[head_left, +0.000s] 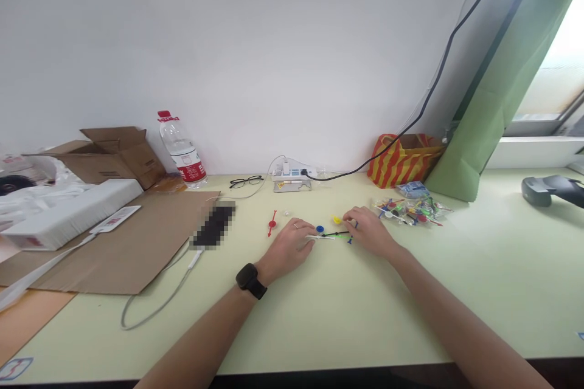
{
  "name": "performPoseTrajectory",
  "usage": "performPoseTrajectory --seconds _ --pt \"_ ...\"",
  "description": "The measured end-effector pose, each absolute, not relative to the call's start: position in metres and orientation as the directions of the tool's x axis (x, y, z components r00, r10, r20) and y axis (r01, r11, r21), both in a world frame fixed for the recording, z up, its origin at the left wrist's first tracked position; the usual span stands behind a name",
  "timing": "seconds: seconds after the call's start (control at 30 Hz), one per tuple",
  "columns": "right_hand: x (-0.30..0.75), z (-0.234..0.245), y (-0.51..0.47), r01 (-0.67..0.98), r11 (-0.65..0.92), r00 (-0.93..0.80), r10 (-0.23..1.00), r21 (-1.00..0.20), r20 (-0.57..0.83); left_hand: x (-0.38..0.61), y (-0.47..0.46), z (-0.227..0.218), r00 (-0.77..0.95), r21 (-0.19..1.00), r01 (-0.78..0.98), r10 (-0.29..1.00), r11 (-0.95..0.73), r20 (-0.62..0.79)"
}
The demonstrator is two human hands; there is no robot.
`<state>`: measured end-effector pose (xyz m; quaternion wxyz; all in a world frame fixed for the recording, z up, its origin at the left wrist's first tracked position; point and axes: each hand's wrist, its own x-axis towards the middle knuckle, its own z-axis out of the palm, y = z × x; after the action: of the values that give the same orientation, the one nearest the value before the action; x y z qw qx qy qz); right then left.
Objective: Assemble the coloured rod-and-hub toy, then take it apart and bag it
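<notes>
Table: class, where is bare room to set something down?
Bare: the table front, nearer than the left hand and right hand, and the right side between the bag of plastic pieces and the grey device. Crowded: between the hands, and left by the cardboard sheet.

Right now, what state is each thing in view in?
Water bottle, upright, capped.
Cardboard box, flaps open.
Striped bag, top open.
Power strip, plugs inserted.
Glasses, lying flat.
Left hand, palm down, fingertips touching white stick.
Right hand, fingers curled at thin dark stick.
</notes>
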<state>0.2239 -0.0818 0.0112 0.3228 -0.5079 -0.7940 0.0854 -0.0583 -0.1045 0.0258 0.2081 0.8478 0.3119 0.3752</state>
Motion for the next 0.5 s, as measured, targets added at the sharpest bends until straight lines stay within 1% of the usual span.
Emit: performPoseTrajectory --seconds 0.07,0.17,0.23,0.33,0.4,0.5 --pt "0.225 0.006 -0.081 0.764 0.462 -0.334 0.88 -0.449 0.337 -0.058 -0.105 0.024 0.543 0.581 0.386 0.686 -0.717 0.484" --pt "0.225 0.005 -0.082 0.765 0.463 -0.361 0.884 -0.448 0.297 -0.058 -0.105 0.02 0.577 0.56 0.43 0.692 -0.709 0.433" --pt "0.225 0.007 -0.083 0.761 0.47 -0.359 0.879 -0.447 0.313 -0.058 -0.106 0.019 0.592 0.557 0.446 0.697 -0.701 0.404" --pt "0.222 0.011 -0.086 0.739 0.498 -0.349 0.859 -0.453 0.375 -0.056 -0.107 0.021 0.602 0.56 0.453 0.701 -0.693 0.381" --pt "0.219 0.013 -0.089 0.715 0.533 -0.369 0.837 -0.452 0.404 -0.057 -0.107 0.024 0.592 0.534 0.466 0.697 -0.706 0.405" --pt "0.214 0.016 -0.094 0.705 0.569 -0.428 0.818 -0.424 0.385 -0.062 -0.102 0.025 0.534 0.456 0.539 0.706 -0.708 0.465"
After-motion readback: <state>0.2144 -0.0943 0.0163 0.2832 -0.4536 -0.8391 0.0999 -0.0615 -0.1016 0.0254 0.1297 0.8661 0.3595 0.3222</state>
